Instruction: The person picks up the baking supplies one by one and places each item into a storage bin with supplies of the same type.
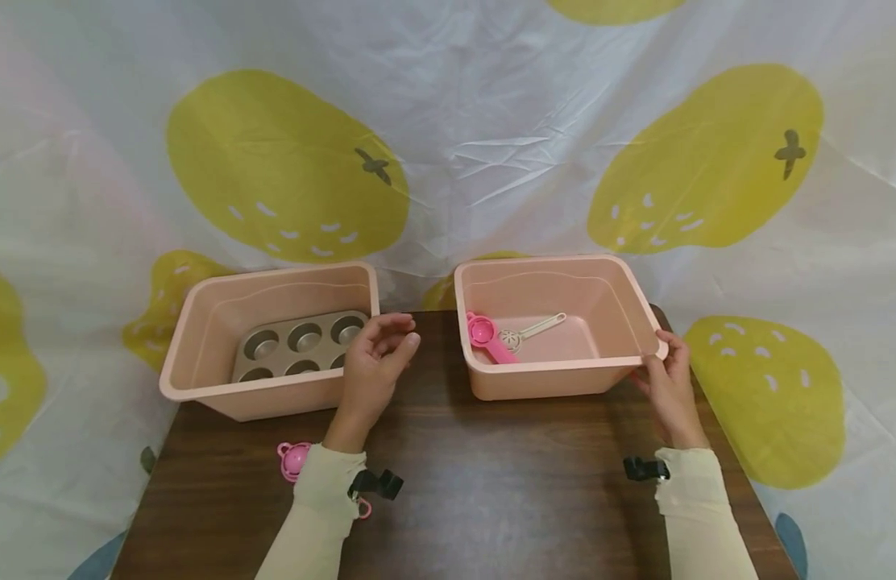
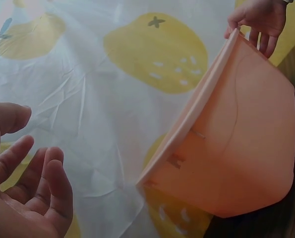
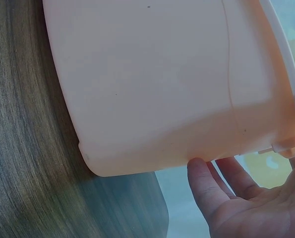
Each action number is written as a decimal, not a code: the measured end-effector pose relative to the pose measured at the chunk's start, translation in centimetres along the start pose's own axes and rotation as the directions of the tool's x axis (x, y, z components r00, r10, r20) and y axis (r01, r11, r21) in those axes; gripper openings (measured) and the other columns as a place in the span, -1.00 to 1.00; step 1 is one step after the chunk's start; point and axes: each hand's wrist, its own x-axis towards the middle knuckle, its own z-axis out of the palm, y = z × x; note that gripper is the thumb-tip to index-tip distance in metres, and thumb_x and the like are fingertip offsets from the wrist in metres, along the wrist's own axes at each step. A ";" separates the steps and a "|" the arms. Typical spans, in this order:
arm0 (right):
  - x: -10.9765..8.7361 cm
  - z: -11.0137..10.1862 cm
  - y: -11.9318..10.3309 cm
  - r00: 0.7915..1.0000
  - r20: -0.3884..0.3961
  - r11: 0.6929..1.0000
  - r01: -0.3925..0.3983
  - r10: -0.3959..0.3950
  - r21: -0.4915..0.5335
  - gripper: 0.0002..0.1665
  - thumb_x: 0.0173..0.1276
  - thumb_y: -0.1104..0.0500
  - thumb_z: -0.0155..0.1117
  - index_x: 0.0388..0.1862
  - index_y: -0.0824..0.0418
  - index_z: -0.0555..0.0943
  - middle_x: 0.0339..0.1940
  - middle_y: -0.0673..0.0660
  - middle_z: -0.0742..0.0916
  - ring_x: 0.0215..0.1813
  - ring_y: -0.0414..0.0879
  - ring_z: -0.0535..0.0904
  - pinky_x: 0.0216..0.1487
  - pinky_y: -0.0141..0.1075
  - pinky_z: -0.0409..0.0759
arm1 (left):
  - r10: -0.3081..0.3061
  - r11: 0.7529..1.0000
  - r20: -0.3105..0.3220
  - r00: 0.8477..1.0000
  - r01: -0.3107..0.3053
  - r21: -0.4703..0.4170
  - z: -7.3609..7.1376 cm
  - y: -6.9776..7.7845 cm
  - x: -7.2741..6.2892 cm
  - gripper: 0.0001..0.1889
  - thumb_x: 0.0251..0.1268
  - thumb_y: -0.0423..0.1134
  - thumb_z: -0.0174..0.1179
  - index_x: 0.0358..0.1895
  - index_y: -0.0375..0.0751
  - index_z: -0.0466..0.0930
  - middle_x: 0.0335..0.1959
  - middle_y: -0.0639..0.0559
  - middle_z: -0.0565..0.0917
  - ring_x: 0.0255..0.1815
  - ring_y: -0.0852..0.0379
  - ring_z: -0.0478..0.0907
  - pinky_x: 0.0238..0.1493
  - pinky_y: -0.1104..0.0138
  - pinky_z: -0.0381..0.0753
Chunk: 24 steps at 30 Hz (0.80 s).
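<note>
My right hand (image 1: 670, 387) grips the front right corner of a light pink plastic bin (image 1: 542, 383), with fingers at its rim and end wall (image 3: 152, 89). Inside this bin lie a bright pink scoop-like utensil (image 1: 500, 350) and a cream slotted egg separator (image 1: 511, 341) with a long handle. My left hand (image 1: 375, 358) is raised between the two bins, fingers loosely bent and holding nothing, as the left wrist view also shows. Beside it, a second pink bin (image 1: 274, 403) contains a metal muffin pan (image 1: 281, 332), partly hidden by the bin's front wall and my hand.
On the brown wooden table (image 1: 491, 483), a small pink round-bowled utensil (image 1: 294, 461) lies partly under my left forearm. A pale curtain (image 1: 455, 97) with large yellow fruit prints hangs behind and around the table. A black strap (image 1: 375, 483) sits at my left wrist.
</note>
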 end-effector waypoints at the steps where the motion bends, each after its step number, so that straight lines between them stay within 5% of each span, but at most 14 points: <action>1: 0.0 0.0 0.0 1.000 -0.001 1.000 0.001 -0.001 -0.001 -0.47 0.71 0.13 -0.04 0.52 -0.17 0.12 0.55 0.19 0.28 0.22 -0.22 0.57 -0.02 -0.52 0.65 | 0.000 1.000 -0.002 1.000 0.000 0.000 -0.2 0.0 -0.2 -0.68 0.39 -0.46 0.34 0.15 -0.43 0.62 0.05 -0.28 0.69 -0.17 0.22 0.68 -0.21 0.46 0.72; 6: 0.0 -0.1 0.0 1.000 -0.002 1.000 -0.006 0.006 -0.003 -0.47 0.71 0.12 -0.03 0.51 -0.18 0.11 0.54 0.16 0.30 0.20 -0.23 0.58 0.00 -0.50 0.66 | -0.022 0.999 -0.012 1.000 0.022 0.028 -1.7 0.2 -1.3 -0.67 0.41 -0.44 0.33 0.19 -0.40 0.60 0.08 -0.22 0.69 -0.12 0.20 0.68 -0.16 0.43 0.75; 11: 0.1 -0.1 0.1 1.000 0.001 1.000 -0.014 0.014 -0.011 -0.45 0.71 0.12 -0.05 0.54 -0.18 0.09 0.63 0.23 0.23 0.24 -0.20 0.56 0.02 -0.51 0.65 | -0.037 0.999 -0.044 0.998 0.039 0.038 -3.0 -0.1 -2.4 -0.66 0.40 -0.47 0.32 0.19 -0.41 0.61 -0.03 0.15 0.72 -0.14 0.23 0.67 -0.22 0.45 0.72; 19: 0.1 -0.1 0.0 1.000 -0.001 1.000 -0.019 0.019 -0.015 -0.46 0.71 0.10 -0.06 0.54 -0.18 0.09 0.66 0.24 0.21 0.32 -0.09 0.51 0.00 -0.52 0.64 | -0.043 0.999 -0.098 0.994 0.044 0.012 -4.9 -1.1 -4.0 -0.67 0.36 -0.54 0.31 0.16 -0.50 0.61 -0.03 -0.01 0.73 -0.17 0.21 0.70 -0.19 0.48 0.72; 24: 0.2 -0.1 0.0 1.000 0.005 1.000 -0.013 0.013 -0.009 -0.46 0.72 0.11 -0.07 0.54 -0.17 0.09 0.66 0.24 0.20 0.31 -0.11 0.52 -0.05 -0.54 0.63 | -0.044 0.997 -0.140 0.989 0.052 0.054 -6.1 -1.5 -5.0 -0.68 0.36 -0.53 0.32 0.15 -0.51 0.61 -0.04 0.06 0.75 -0.14 0.25 0.70 -0.20 0.49 0.69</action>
